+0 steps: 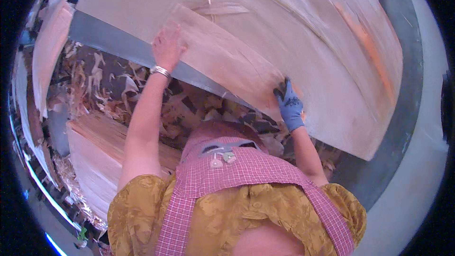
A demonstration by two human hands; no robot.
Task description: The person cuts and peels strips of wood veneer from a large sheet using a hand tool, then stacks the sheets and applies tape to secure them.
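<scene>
A narrow, thin sheet of pale wood veneer (pixel 222 50) lies slantwise over larger veneer sheets (pixel 327 95). My bare left hand (pixel 168 47), with a metal band at its wrist, is spread open at the left end of the narrow sheet, along its near edge. At the other end of that sheet, my right hand (pixel 290 104) wears a blue glove with dark fingertips. Its fingers are apart and touch the sheet's right end. A split and a loose flap (pixel 220 8) show in the wood beyond the left hand.
The sheets rest on a grey table (pixel 116 38), whose near edge runs below my hands. Torn veneer scraps (pixel 109 85) litter the floor between table and me. A stack of veneer (pixel 97 156) stands at my left, and more long sheets (pixel 50 47) lie at far left.
</scene>
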